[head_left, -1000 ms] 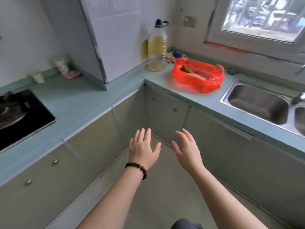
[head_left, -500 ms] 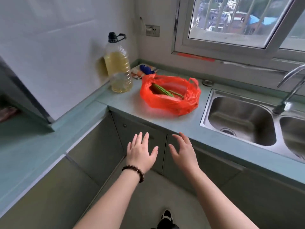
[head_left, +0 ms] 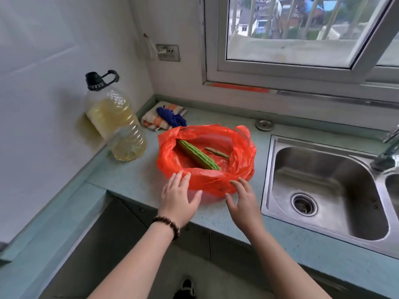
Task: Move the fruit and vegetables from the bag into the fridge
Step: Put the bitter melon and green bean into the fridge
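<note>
A red plastic bag (head_left: 216, 180) lies open on the teal counter (head_left: 133, 180). Inside it I see a bumpy green bitter gourd (head_left: 197, 155) lying slantwise and a thin green chili (head_left: 216, 152) beside it. My left hand (head_left: 178, 198), with a bead bracelet at the wrist, has its fingers spread, and its fingertips reach the bag's near left rim. My right hand (head_left: 243, 201) is open too, its fingertips at the bag's near right rim. Neither hand holds anything. No fridge shows in this view.
A large oil bottle (head_left: 117, 124) with a black cap stands left of the bag by the wall. A folded striped cloth with a blue item (head_left: 165, 115) lies in the corner. A steel sink (head_left: 323, 188) sits right of the bag, under the window.
I have come closer to the counter and the view has turned toward the bag. Both open hands have moved forward from above the floor to the bag's near rim.
</note>
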